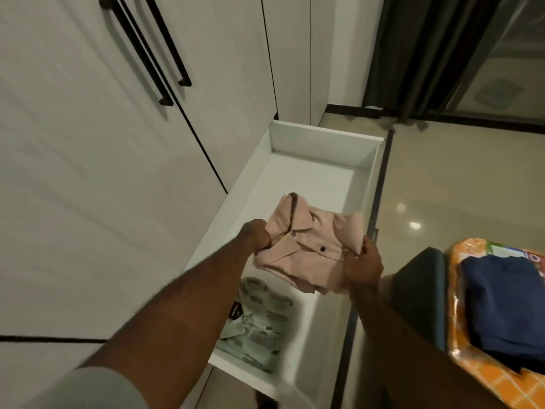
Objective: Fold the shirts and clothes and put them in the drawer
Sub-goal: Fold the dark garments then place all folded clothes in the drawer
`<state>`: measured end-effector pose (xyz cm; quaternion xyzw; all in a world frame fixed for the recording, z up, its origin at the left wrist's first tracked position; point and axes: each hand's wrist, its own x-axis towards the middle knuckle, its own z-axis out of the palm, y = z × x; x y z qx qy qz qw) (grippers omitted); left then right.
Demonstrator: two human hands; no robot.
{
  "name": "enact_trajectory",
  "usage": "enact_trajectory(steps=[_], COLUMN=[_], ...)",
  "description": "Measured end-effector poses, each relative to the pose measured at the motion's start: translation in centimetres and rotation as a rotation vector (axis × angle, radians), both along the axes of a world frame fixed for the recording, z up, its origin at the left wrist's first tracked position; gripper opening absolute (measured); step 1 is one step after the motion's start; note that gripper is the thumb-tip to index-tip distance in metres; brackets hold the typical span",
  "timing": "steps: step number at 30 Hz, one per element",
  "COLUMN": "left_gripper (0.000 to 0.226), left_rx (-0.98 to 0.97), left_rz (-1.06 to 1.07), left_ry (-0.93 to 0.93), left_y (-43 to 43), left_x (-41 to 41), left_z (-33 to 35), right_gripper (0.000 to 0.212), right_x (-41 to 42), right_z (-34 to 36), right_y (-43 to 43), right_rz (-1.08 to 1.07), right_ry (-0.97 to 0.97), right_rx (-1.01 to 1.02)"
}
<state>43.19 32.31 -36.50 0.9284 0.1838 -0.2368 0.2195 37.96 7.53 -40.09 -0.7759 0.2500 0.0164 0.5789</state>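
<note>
A folded pink shirt (pixel 309 249) with dark buttons hangs above the open white drawer (pixel 321 137). My left hand (pixel 256 236) grips its left edge and my right hand (pixel 364 262) pinches its right edge. Below it, a folded pale green patterned shirt (pixel 259 323) lies in the near end of the drawer. The far half of the drawer floor is bare.
White wardrobe doors with long black handles (pixel 147 51) rise on the left. At the right, a folded navy garment (pixel 507 305) lies on an orange patterned bed cover (pixel 460 343). Glossy beige floor and a dark curtain (pixel 418 54) lie beyond the drawer.
</note>
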Motion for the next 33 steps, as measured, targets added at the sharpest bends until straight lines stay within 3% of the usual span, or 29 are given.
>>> enact_trajectory(steps=[6, 15, 19, 25, 29, 33], left_gripper=[0.040, 0.042, 0.041, 0.048, 0.054, 0.054], left_rx=[0.004, -0.028, -0.007, 0.046, 0.092, 0.119], left_rz=[0.058, 0.042, 0.063, 0.080, 0.058, 0.009], left_ry=[0.036, 0.131, 0.153, 0.196, 0.325, 0.354], left_y=[8.5, 12.7, 13.8, 14.9, 15.6, 15.6], left_x=[1.3, 3.3, 2.6, 1.7, 1.2, 1.9], left_z=[-8.3, -20.1, -23.6, -26.1, -25.8, -24.0], right_gripper=[0.034, 0.033, 0.037, 0.040, 0.043, 0.060], right_x=[2.4, 4.9, 4.6, 4.5, 4.5, 3.6], right_z=[-7.1, -16.5, -19.6, -22.1, -22.4, -21.3], right_y=[7.3, 11.6, 12.1, 11.4, 10.5, 9.5], right_rz=[0.060, 0.016, 0.008, -0.001, 0.058, 0.066], right_ry=[0.086, 0.234, 0.313, 0.412, 0.606, 0.667], right_rx=[0.015, -0.041, 0.031, 0.044, 0.143, 0.221])
